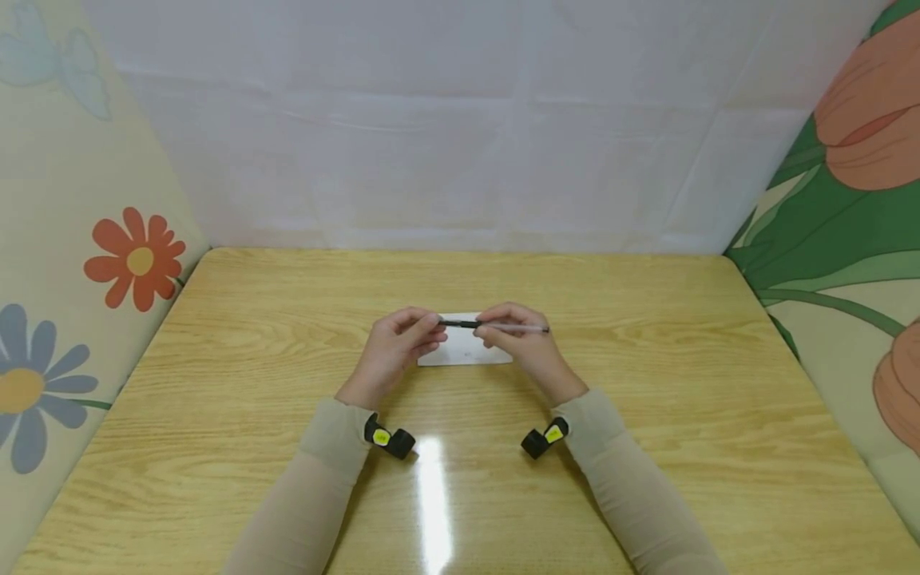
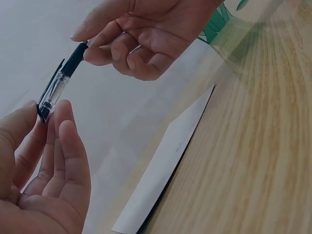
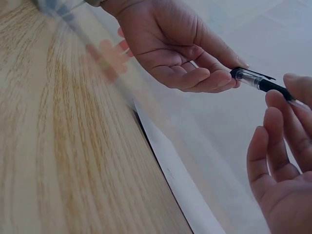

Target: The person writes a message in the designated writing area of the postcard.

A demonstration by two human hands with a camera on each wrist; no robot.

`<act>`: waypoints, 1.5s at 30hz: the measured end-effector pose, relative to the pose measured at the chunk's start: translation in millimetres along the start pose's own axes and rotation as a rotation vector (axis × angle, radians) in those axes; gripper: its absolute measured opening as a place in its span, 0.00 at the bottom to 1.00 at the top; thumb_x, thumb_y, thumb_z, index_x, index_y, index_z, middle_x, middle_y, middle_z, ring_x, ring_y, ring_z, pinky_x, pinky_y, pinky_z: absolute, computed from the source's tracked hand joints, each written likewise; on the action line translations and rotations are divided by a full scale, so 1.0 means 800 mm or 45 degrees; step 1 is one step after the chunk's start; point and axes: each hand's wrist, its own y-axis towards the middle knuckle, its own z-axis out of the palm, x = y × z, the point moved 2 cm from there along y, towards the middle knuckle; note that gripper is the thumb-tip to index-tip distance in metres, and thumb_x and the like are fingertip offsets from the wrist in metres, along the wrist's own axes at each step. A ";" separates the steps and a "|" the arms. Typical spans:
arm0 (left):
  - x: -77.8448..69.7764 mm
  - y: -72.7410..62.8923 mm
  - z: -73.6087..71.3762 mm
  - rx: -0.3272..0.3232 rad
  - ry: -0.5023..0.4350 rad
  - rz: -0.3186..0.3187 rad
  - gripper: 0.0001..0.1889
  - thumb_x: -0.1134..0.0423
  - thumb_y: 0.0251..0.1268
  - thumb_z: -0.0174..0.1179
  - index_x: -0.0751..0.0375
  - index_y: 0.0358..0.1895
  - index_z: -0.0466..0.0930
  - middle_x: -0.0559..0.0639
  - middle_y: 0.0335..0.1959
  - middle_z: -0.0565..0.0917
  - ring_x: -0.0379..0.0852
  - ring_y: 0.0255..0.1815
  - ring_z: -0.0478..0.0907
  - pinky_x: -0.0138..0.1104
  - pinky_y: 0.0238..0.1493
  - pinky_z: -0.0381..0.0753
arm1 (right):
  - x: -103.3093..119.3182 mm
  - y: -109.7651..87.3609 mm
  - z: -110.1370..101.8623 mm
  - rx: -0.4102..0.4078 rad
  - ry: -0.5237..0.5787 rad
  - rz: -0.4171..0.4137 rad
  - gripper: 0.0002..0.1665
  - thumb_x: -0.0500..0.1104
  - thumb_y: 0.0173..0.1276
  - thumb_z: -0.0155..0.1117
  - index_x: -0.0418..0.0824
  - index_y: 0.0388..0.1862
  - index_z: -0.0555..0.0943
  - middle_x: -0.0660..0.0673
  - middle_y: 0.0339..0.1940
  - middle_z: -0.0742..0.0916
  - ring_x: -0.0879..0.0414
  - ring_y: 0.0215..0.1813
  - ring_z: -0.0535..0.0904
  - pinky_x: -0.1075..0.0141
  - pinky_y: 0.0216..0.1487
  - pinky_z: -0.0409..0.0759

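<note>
A pen point(image 1: 460, 323) with a black grip and a clear barrel is held level over a white sheet of paper point(image 1: 463, 351). My left hand point(image 1: 388, 351) pinches the closed end of its clear pen cap point(image 2: 57, 87) between thumb and fingers, beside the black clip point(image 3: 263, 75). From the other side, my right hand point(image 1: 528, 339) holds the pen by the black grip point(image 2: 75, 59), its thumb and index finger around it. The cap sits over the pen's tip end, next to the grip. The pen's clear barrel runs back along the right hand.
The wooden table point(image 1: 287, 319) stretches out on all sides of the paper. Behind its far edge hangs a white cloth point(image 1: 431, 160). Walls with painted flowers stand left and right, and each wrist wears a black camera band point(image 1: 391, 439).
</note>
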 end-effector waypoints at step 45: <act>-0.012 -0.006 0.008 0.049 0.369 0.105 0.16 0.62 0.71 0.65 0.70 0.54 0.83 0.54 0.47 0.85 0.45 0.46 0.84 0.38 0.54 0.84 | -0.008 0.000 0.008 -0.141 0.144 0.018 0.03 0.33 0.70 0.67 0.36 0.41 0.85 0.48 0.32 0.90 0.45 0.36 0.82 0.66 0.42 0.83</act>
